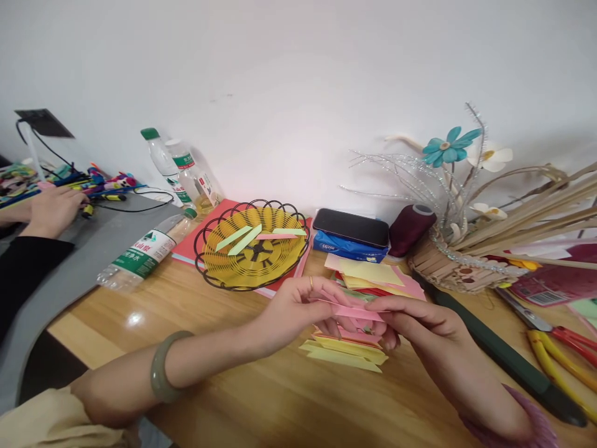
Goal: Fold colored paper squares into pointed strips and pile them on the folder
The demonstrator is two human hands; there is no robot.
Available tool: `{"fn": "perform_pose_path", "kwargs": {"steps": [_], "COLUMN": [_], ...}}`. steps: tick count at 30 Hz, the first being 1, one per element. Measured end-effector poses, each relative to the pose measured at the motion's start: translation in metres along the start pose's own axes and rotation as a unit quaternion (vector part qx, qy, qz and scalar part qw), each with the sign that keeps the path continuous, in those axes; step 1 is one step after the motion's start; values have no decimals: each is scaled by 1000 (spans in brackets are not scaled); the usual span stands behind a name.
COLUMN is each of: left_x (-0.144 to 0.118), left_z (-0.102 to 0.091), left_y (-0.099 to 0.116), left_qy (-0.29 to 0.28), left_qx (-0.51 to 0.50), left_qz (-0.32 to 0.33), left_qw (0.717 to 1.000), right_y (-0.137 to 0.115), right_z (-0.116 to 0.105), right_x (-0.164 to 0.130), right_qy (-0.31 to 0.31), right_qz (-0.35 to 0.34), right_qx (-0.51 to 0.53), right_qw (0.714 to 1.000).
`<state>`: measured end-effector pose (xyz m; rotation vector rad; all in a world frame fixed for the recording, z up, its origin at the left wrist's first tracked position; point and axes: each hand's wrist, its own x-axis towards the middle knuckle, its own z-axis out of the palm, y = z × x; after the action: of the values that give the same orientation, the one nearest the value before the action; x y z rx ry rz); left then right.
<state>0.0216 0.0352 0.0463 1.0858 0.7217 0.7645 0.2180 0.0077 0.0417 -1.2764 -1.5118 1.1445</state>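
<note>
A small pink paper strip point(357, 312) is stretched level between my two hands, above the table. My left hand point(305, 305), with a ring, pinches its left end between thumb and fingers. Thumb and forefinger of my right hand point(417, 320) grip the other end. Below them lies a stack of yellow and pink paper strips point(347, 354), partly hidden by the fingers. Behind the hands are loose sheets of coloured paper point(368, 272). Several green and pink strips rest in the yellow woven basket point(209, 264), to the left.
A dark phone point(351, 226) lies on a blue tissue pack point(347, 247), beside a maroon thread spool point(413, 229). Right stand a flower basket point(459, 269), scissors point(532, 317) and a dark green paper-cutter arm point(504, 361). Left are bottles point(148, 252) and another person's hand point(53, 208).
</note>
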Motion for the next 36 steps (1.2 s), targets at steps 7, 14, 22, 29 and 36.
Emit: {"fn": "perform_pose_path", "kwargs": {"steps": [7, 14, 22, 29, 36], "left_x": [0, 6, 5, 4, 5], "left_z": [2, 5, 2, -3, -4], "left_y": [1, -1, 30, 42, 38], "left_qy": [3, 6, -44, -2, -10], "left_qx": [9, 124, 271, 424, 523], "left_qz": [1, 15, 55, 83, 120], "left_qw": [1000, 992, 960, 902, 844], "right_y": [-4, -7, -23, -27, -21], "right_z": [-2, -4, -17, -26, -30], "right_x": [-1, 5, 13, 14, 14], "right_qy": [-13, -87, -125, -94, -47], "right_qz": [-53, -55, -155, -208, -227], "right_qx": [-69, -156, -248, -301, -340], "right_qw": [996, 982, 948, 926, 911]}}
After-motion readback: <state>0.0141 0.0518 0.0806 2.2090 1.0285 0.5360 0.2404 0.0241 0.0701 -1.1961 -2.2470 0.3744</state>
